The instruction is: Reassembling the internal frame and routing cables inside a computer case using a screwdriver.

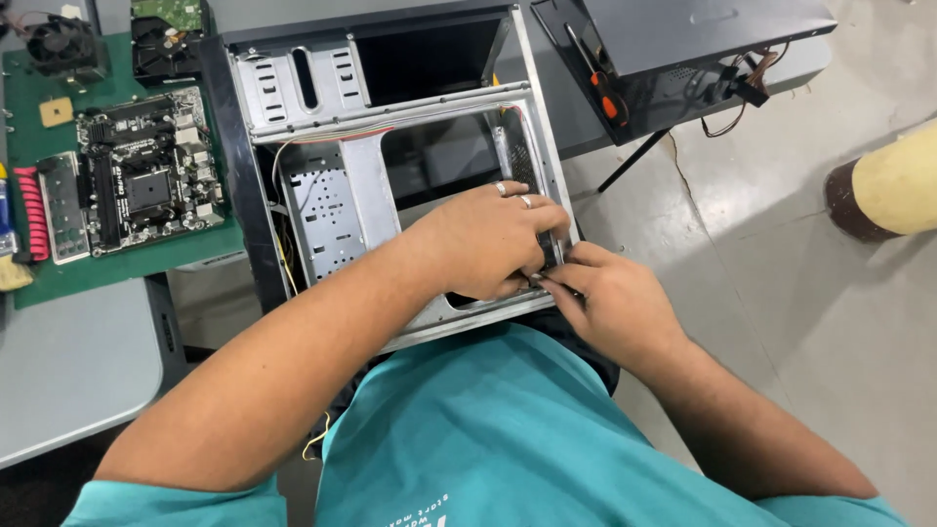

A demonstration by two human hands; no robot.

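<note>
An open metal computer case (322,185) lies in front of me, its bare inner frame facing up. My left hand (478,239), with rings on two fingers, reaches inside the case at its near right corner and curls around something there. My right hand (610,298) presses against the outside of the same corner, fingers pinched on a small dark part at the case's rear edge. What sits between the fingers is hidden by both hands. My teal shirt fills the bottom of the view.
A motherboard (146,171) lies on a green mat (107,268) at left, with a cooler fan (63,44) and a hard drive (171,15) behind it. An orange-handled screwdriver (600,83) rests on the black side panel (683,39) at top right. Grey floor lies to the right.
</note>
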